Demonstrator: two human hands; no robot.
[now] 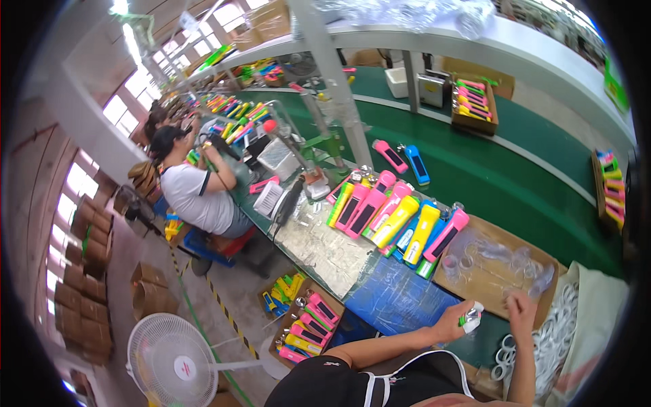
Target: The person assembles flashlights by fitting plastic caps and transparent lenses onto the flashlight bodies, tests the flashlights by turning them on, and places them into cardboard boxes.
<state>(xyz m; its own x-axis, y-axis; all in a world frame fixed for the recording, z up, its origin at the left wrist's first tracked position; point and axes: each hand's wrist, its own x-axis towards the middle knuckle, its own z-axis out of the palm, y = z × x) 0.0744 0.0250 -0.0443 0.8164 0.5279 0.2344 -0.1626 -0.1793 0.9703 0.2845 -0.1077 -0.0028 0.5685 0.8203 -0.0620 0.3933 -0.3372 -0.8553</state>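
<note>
My left hand [449, 323] is closed around a small white-and-green flashlight part [470, 317], held over the near edge of the bench. Its far side is hidden by my fingers. To the right, my right hand [520, 311] is curled at the near rim of a shallow cardboard tray [557, 271]; whatever its fingers hold, if anything, is too small to make out. Clear plastic lens cups [468, 261] lie in that tray. White plastic rings [542, 349] are heaped beside my right forearm. A row of pink, yellow and blue flashlights [422, 234] lies beyond my left hand.
A blue mat [400, 293] covers the near bench. A green conveyor belt [488, 180] runs behind, carrying boxed flashlights [475, 102]. A soldering iron [290, 203] stands farther left, near a seated person [196, 193]. A white fan [173, 359] and a flashlight box [308, 329] are lower left.
</note>
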